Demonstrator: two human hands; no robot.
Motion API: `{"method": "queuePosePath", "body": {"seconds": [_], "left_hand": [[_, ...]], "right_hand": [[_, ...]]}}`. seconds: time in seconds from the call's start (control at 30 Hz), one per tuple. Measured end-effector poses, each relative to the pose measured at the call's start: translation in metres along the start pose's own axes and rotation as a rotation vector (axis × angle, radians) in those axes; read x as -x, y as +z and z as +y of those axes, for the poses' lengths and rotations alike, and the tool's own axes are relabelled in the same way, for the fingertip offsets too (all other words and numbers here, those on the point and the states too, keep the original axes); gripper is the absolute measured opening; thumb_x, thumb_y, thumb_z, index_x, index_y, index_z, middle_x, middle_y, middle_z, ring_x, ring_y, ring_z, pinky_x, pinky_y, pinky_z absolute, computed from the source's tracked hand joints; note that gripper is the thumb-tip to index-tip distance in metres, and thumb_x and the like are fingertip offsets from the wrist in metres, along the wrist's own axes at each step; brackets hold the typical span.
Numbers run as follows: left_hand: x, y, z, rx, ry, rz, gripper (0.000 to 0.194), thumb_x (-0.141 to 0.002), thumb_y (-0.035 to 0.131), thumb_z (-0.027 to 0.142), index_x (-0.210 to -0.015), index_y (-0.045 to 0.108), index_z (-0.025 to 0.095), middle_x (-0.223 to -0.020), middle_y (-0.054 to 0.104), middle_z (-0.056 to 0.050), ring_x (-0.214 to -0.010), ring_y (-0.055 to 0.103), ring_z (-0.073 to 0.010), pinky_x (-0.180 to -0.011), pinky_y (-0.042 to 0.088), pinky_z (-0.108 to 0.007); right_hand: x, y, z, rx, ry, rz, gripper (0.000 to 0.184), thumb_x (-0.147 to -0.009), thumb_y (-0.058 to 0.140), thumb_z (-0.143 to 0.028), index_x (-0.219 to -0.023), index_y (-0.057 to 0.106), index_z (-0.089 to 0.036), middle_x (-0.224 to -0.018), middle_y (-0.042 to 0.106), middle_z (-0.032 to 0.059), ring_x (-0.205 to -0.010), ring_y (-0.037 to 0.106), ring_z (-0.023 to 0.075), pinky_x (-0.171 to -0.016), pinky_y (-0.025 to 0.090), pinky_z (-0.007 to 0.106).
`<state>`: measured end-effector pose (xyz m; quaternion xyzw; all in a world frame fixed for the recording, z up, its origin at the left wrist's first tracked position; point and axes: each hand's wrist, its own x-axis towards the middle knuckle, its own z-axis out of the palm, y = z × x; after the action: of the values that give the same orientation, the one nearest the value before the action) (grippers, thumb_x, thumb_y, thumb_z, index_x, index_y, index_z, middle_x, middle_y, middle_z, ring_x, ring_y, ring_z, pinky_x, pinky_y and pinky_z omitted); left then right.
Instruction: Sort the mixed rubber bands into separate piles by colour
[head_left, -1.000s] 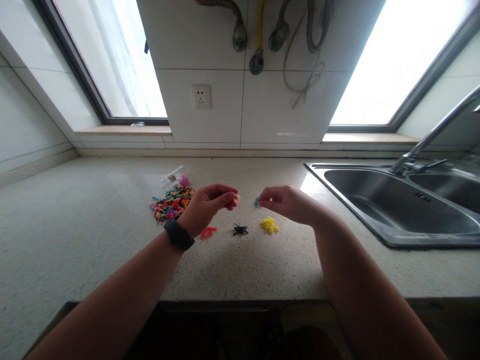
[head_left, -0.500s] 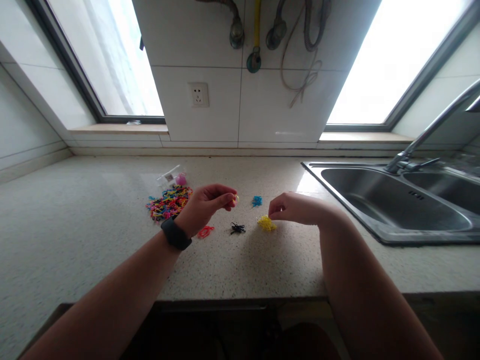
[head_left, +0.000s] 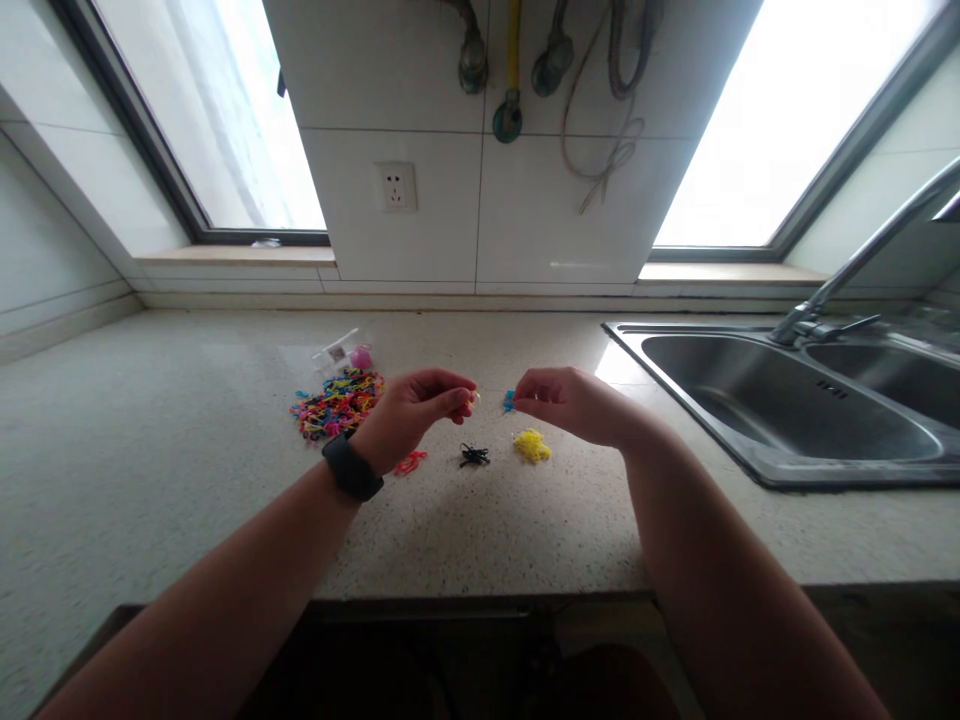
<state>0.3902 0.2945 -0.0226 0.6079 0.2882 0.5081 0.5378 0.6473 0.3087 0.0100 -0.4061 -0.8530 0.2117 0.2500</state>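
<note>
My left hand (head_left: 420,400), a black band on its wrist, pinches a few small rubber bands (head_left: 473,399) between thumb and fingertips; yellow and reddish bits show. My right hand (head_left: 566,400) hovers to the right, fingers curved and thumb slightly apart, with nothing visible in it. Its fingertips partly cover the small blue rubber band pile (head_left: 509,401). Below it lies a yellow rubber band pile (head_left: 532,446). Black rubber bands (head_left: 474,455) lie between the hands, nearer to me. Red rubber bands (head_left: 410,462) sit under my left wrist, partly hidden.
A large mixed heap of coloured rubber bands (head_left: 337,405) lies left of my left hand, with a clear plastic bag (head_left: 337,350) and a pink item (head_left: 361,357) behind it. On the right, a steel sink (head_left: 780,400) with a faucet (head_left: 847,275) is set into the speckled counter (head_left: 187,450).
My right hand has moved from the yellow pile up and left to in front of the blue pile, uncovering the yellow bands. My left hand has stayed almost still, pinching its rubber bands.
</note>
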Motion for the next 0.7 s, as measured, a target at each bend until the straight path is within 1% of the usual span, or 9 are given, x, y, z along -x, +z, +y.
{"method": "queuePosePath", "body": {"seconds": [0.07,0.13,0.2,0.3,0.4,0.57,0.7], "left_hand": [[0.000,0.000,-0.001,-0.006,0.005,0.006,0.020,-0.083,0.078,0.030,-0.097,0.076,0.015,-0.079,0.073,-0.004,-0.071,0.065,-0.0120,-0.068,0.054,-0.025],[0.000,0.000,-0.002,-0.014,0.014,0.008,0.020,-0.084,0.077,0.029,-0.098,0.076,0.015,-0.078,0.073,-0.004,-0.071,0.065,-0.0123,-0.069,0.054,-0.026],[0.000,0.001,-0.001,-0.016,0.019,0.000,0.019,-0.083,0.078,0.029,-0.097,0.075,0.016,-0.078,0.073,-0.004,-0.070,0.065,-0.0122,-0.069,0.054,-0.026],[0.000,0.001,-0.001,-0.019,0.013,-0.008,0.018,-0.082,0.079,0.028,-0.095,0.075,0.016,-0.080,0.073,-0.003,-0.070,0.065,-0.0118,-0.069,0.053,-0.026],[0.000,0.002,-0.001,-0.018,0.012,-0.007,0.018,-0.080,0.080,0.026,-0.094,0.075,0.016,-0.080,0.073,-0.003,-0.070,0.065,-0.0118,-0.069,0.053,-0.026],[0.000,-0.001,-0.004,0.024,0.004,-0.027,0.022,-0.074,0.085,0.020,-0.093,0.075,0.016,-0.082,0.074,-0.003,-0.073,0.065,-0.0113,-0.073,0.054,-0.026],[0.001,-0.003,-0.005,0.047,-0.004,-0.035,0.022,-0.075,0.084,0.017,-0.095,0.076,0.017,-0.085,0.075,-0.003,-0.076,0.068,-0.0103,-0.076,0.054,-0.024]], "right_hand": [[-0.002,0.010,-0.011,-0.138,-0.080,0.095,0.022,-0.090,0.067,-0.041,-0.088,0.070,-0.019,-0.069,0.061,-0.0006,-0.063,0.052,0.0115,-0.058,0.040,0.027],[-0.004,0.021,-0.019,-0.251,-0.149,0.151,0.023,-0.087,0.072,-0.042,-0.091,0.068,-0.019,-0.070,0.059,-0.0014,-0.063,0.051,0.0112,-0.058,0.041,0.027],[-0.005,0.031,-0.024,-0.288,-0.173,0.172,0.025,-0.084,0.076,-0.042,-0.091,0.066,-0.020,-0.071,0.058,-0.0021,-0.061,0.049,0.0104,-0.056,0.041,0.027],[-0.007,0.039,-0.026,-0.268,-0.178,0.196,0.023,-0.086,0.073,-0.041,-0.085,0.066,-0.020,-0.068,0.056,-0.0027,-0.059,0.046,0.0097,-0.054,0.039,0.027],[-0.008,0.041,-0.026,-0.272,-0.183,0.205,0.020,-0.089,0.070,-0.039,-0.084,0.066,-0.020,-0.067,0.056,-0.0027,-0.059,0.046,0.0100,-0.054,0.038,0.027],[-0.007,0.037,-0.026,-0.331,-0.158,0.213,0.017,-0.089,0.070,-0.036,-0.084,0.064,-0.020,-0.065,0.053,-0.0033,-0.059,0.044,0.0105,-0.054,0.037,0.027],[-0.006,0.033,-0.025,-0.361,-0.160,0.241,0.017,-0.089,0.070,-0.036,-0.084,0.064,-0.020,-0.067,0.053,-0.0026,-0.061,0.045,0.0110,-0.056,0.038,0.028]]}}
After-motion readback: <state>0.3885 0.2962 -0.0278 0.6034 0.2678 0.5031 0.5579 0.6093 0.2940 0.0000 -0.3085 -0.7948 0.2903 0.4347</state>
